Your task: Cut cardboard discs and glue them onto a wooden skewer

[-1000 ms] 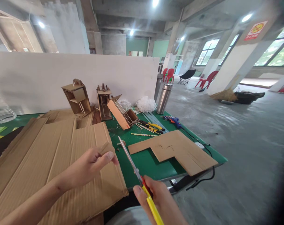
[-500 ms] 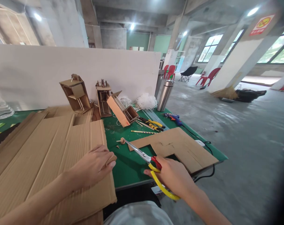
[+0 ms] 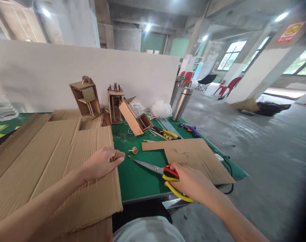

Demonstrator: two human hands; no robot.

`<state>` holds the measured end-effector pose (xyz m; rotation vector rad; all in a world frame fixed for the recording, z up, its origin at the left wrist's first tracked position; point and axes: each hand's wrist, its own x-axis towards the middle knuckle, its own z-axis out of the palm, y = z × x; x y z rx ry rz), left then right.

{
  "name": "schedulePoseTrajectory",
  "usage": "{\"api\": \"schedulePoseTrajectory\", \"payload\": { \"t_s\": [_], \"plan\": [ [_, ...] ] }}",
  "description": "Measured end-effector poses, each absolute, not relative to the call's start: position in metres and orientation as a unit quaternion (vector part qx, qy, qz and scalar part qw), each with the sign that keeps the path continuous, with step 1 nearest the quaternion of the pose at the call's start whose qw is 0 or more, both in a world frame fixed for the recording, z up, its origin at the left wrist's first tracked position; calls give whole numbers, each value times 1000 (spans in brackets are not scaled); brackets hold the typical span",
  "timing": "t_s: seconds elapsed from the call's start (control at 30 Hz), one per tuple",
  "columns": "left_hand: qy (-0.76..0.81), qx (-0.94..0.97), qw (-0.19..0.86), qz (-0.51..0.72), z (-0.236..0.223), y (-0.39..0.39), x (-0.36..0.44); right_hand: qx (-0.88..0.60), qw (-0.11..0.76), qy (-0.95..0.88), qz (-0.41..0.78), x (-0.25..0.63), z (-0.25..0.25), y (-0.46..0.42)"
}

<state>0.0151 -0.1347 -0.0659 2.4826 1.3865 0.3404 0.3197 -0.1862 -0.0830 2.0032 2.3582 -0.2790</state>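
My right hand (image 3: 190, 179) grips scissors (image 3: 155, 168) with yellow and red handles; their blades look closed and point left over the green table. Just beyond the tips lies a small cardboard disc (image 3: 135, 150) with a short stick through it. A tiny cardboard scrap (image 3: 129, 157) is close to the tips. My left hand (image 3: 102, 163) rests on a large cardboard sheet (image 3: 49, 161), its fingers closed on what looks like a small brown cardboard piece (image 3: 119, 155), mostly hidden. An L-shaped cardboard piece (image 3: 190, 151) lies under and beyond my right hand.
Cardboard box models (image 3: 86, 99) stand and lean along the white partition (image 3: 92, 64). Pliers (image 3: 171, 135), a hot glue gun (image 3: 189, 128) with its cord, thin sticks, a bundle of white string (image 3: 161, 109) and a steel flask (image 3: 182, 105) occupy the far right of the table.
The scissors have drawn back toward me, away from the disc. The L-shaped cardboard has shifted away from me, covering most of the pencil. My left fingers have turned, exposing the small brown piece.
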Motion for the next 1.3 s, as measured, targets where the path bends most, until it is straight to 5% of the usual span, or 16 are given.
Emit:
{"api": "schedulePoseTrajectory", "payload": {
  "t_s": [0.3,0.53,1.3],
  "plan": [
    [509,852,89,84,-70,-124,9,626,23,775,-82,327,-82,-195],
    [508,854,52,96,-74,-115,16,504,-115,851,-90,276,-86,-198],
    [479,871,31,101,-91,-117,14,532,-112,839,-24,222,-109,-161]
  ]
}}
